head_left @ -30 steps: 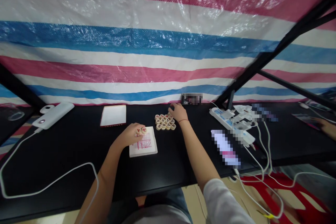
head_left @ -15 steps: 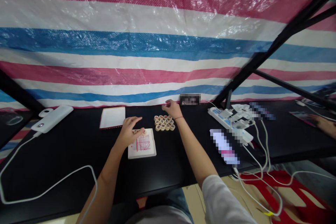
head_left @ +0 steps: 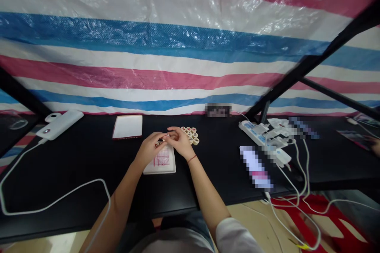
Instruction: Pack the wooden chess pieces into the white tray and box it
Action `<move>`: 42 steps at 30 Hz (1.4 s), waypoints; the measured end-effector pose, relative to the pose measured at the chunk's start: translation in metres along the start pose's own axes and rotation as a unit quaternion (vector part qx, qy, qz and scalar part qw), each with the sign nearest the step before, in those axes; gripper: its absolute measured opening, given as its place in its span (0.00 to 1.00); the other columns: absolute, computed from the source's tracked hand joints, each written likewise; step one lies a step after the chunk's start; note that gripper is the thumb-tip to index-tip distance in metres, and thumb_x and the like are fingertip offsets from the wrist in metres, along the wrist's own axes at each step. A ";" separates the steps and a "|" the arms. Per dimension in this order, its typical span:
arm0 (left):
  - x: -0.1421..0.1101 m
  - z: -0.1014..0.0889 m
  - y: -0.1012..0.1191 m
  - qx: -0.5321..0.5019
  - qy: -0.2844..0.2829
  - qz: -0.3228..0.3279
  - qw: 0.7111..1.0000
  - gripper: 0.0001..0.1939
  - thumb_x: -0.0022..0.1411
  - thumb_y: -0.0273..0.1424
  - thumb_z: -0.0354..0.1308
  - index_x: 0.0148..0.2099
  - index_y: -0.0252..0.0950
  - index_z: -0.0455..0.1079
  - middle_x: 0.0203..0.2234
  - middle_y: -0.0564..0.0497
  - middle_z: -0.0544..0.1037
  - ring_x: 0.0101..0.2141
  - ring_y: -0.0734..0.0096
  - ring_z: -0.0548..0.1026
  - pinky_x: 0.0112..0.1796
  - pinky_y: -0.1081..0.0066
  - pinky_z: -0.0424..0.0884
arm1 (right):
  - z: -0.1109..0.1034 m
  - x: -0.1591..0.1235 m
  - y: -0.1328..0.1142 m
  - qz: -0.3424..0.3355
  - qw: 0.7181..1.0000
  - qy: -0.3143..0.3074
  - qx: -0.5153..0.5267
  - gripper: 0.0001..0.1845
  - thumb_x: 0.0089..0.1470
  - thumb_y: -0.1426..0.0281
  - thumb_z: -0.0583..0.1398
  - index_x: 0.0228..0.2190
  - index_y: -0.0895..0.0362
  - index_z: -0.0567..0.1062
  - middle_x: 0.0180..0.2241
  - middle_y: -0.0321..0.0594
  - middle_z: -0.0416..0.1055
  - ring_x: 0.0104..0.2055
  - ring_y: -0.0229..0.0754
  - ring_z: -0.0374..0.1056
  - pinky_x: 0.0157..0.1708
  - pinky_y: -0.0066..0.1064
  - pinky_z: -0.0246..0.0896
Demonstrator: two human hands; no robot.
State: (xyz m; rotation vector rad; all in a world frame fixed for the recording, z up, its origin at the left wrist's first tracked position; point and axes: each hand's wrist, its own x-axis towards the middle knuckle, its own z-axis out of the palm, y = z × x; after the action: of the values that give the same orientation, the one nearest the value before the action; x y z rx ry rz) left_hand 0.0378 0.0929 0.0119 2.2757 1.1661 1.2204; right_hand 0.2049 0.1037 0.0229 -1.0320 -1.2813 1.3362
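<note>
Head view: left hand (head_left: pixel 149 149) and right hand (head_left: pixel 180 142) meet over a box (head_left: pixel 162 161), long axis running near to far, discs (head_left: pixel 195 135) lettered-side up beyond; grips cannot be told

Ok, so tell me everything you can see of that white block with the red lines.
The white block is low, flat and roughly square, with pinkish-red lines crossing in a rough grid on top. Its material is unclear. It lies flat on the black table, left of the clustered round pieces. The left hand and right hand hide part of its far end; whether they touch it can't be told.
</note>
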 end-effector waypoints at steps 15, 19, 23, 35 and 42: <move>0.001 0.003 0.002 0.022 -0.052 -0.020 0.998 0.04 0.61 0.33 0.57 0.34 0.39 0.69 0.36 0.50 0.78 0.40 0.67 0.75 0.46 0.63 0.68 | -0.026 0.005 0.011 -0.005 0.983 0.182 0.015 0.24 0.42 0.51 0.66 0.34 0.55 0.69 0.31 0.38 0.74 0.28 0.37 0.71 0.30 0.32 0.71; 0.002 0.006 0.004 0.091 -0.145 -0.004 0.985 0.03 0.60 0.33 0.58 0.37 0.41 0.72 0.37 0.52 0.80 0.45 0.63 0.72 0.49 0.58 0.61 | -0.024 0.005 0.012 -0.012 0.984 0.177 0.013 0.23 0.42 0.53 0.66 0.34 0.56 0.69 0.30 0.37 0.73 0.27 0.36 0.70 0.30 0.31 0.70; 0.003 0.009 0.008 0.137 -0.180 0.003 0.974 0.03 0.59 0.31 0.59 0.33 0.42 0.73 0.40 0.53 0.78 0.48 0.60 0.69 0.50 0.56 0.57 | -0.022 0.004 0.014 -0.026 0.988 0.152 -0.011 0.21 0.45 0.54 0.64 0.34 0.56 0.70 0.32 0.38 0.72 0.28 0.37 0.71 0.30 0.30 0.68; -0.004 0.005 -0.002 0.170 -0.143 -0.050 0.974 0.13 0.60 0.33 0.58 0.48 0.42 0.70 0.43 0.49 0.77 0.45 0.59 0.72 0.48 0.58 0.60 | -0.013 -0.020 -0.005 -0.221 0.899 -0.026 -0.377 0.11 0.52 0.76 0.56 0.38 0.55 0.74 0.40 0.44 0.67 0.42 0.42 0.67 0.42 0.34 0.65; -0.012 -0.009 -0.025 0.103 -0.136 -0.065 0.983 0.19 0.58 0.37 0.58 0.52 0.41 0.70 0.45 0.47 0.76 0.44 0.61 0.73 0.48 0.62 0.67 | -0.011 -0.021 0.000 -0.184 0.846 -0.049 -0.497 0.09 0.48 0.77 0.59 0.34 0.56 0.72 0.35 0.41 0.70 0.40 0.46 0.63 0.44 0.37 0.60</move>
State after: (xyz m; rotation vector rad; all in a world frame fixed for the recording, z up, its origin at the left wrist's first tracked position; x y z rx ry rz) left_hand 0.0141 0.0979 -0.0044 2.3746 1.3606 0.7426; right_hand 0.2186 0.0843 0.0211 -1.2859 -2.2057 0.3599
